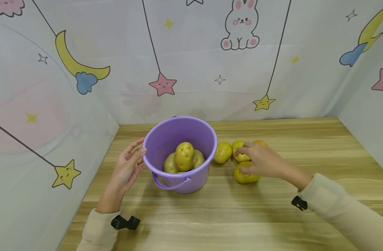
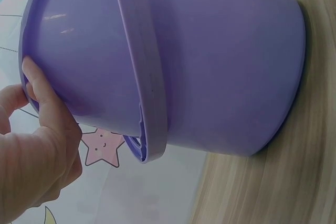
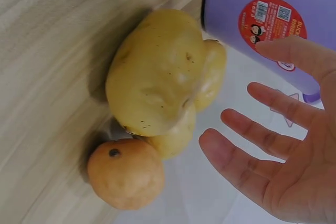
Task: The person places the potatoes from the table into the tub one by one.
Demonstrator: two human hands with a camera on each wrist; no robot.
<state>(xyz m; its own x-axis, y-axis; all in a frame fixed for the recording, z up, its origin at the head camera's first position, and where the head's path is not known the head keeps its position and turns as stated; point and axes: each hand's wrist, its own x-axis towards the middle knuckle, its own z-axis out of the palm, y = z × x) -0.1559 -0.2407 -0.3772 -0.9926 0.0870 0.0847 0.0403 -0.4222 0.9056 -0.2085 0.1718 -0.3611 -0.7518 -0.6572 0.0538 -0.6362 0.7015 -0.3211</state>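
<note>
A purple bucket [image 1: 194, 183] stands on the table, with several potatoes [image 1: 184, 157] inside it. My left hand [image 1: 125, 169] grips the rim at the bucket's left side, its thumb [image 2: 42, 85] against the outer wall. To the right of the bucket, my right hand [image 1: 265, 161] hovers over loose potatoes with its fingers spread and nothing held. The front potato [image 1: 245, 176] lies just under the thumb; another potato [image 1: 223, 152] sits nearer the bucket. A round orange fruit [image 3: 126, 174] lies beside the potatoes, mostly hidden by the right hand in the head view.
The wood-grain table [image 1: 191, 223] is bounded by a printed cloth [image 1: 191, 62] at the back and sides. The bucket's handle [image 1: 171, 186] hangs down at its front. A red label [image 3: 273, 22] is on the bucket's side.
</note>
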